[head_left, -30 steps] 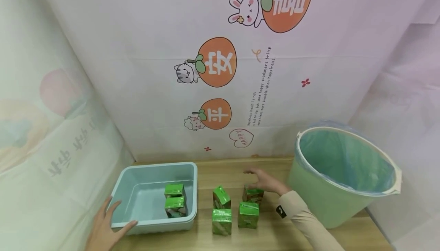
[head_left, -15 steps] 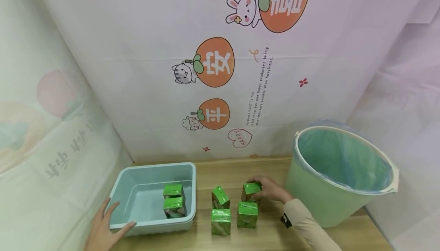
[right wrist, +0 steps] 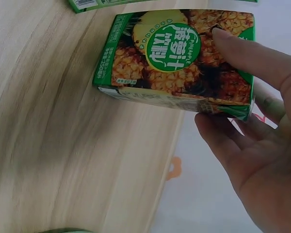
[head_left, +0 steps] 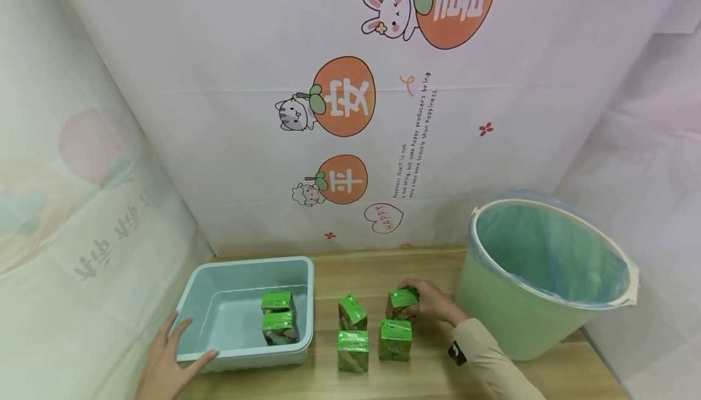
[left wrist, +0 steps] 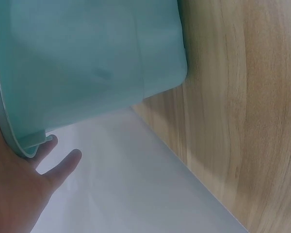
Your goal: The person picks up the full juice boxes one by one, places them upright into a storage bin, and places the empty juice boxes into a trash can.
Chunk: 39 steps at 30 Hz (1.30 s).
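Note:
In the head view my right hand [head_left: 429, 301] holds a green pineapple juice box [head_left: 400, 299], the back right one of the group on the table. The right wrist view shows the thumb on the printed face of the juice box [right wrist: 172, 56] and fingers curled at its other side. Close by stand more green boxes: one in front [head_left: 395, 340], one tilted to the left [head_left: 352, 313] and one at front left [head_left: 353, 351]. My left hand [head_left: 164, 360], its fingers spread, touches the rim of a light blue plastic basin [head_left: 246, 356] at the front left corner.
Two green boxes [head_left: 279, 322] stand inside the basin at its right side. A tall green bin [head_left: 509, 321] with a plastic liner stands at the right. Printed sheets [head_left: 246, 175] enclose the wooden table [head_left: 323, 382] at the back and sides.
My right hand has come down from above the back right juice box and taken hold of it. The left hand stays at the basin's corner.

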Each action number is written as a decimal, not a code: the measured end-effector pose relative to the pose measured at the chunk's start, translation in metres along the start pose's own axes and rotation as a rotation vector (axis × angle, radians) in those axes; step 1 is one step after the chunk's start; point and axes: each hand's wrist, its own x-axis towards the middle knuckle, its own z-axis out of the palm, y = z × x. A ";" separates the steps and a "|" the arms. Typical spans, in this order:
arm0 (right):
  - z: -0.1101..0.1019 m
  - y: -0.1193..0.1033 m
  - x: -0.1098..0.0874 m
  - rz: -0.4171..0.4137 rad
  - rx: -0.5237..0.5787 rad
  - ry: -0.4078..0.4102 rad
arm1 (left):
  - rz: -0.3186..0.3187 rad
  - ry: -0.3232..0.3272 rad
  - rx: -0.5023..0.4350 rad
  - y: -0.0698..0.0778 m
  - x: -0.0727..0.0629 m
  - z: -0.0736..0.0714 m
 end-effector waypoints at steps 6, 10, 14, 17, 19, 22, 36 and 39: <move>0.001 -0.002 0.002 -0.017 -0.029 0.033 | 0.008 0.010 0.000 -0.002 0.000 0.002; 0.000 -0.005 0.002 -0.031 -0.048 0.048 | 0.000 0.001 0.011 -0.002 0.001 0.002; -0.003 -0.012 0.002 -0.011 -0.024 0.063 | 0.005 -0.001 0.014 0.000 0.002 0.001; -0.007 -0.021 0.005 -0.010 -0.016 0.084 | 0.010 0.004 0.009 0.000 0.001 0.001; -0.010 -0.030 0.008 -0.016 -0.017 0.098 | 0.007 0.003 0.008 0.000 0.001 0.001; -0.015 -0.045 0.013 -0.013 -0.024 0.126 | -0.003 -0.007 0.010 0.000 0.001 0.000; -0.024 -0.122 0.045 -0.086 -0.031 0.131 | -0.024 -0.026 0.000 0.002 0.002 0.000; -0.022 -0.140 0.054 -0.110 -0.033 0.120 | -0.027 -0.026 -0.001 0.001 0.001 -0.001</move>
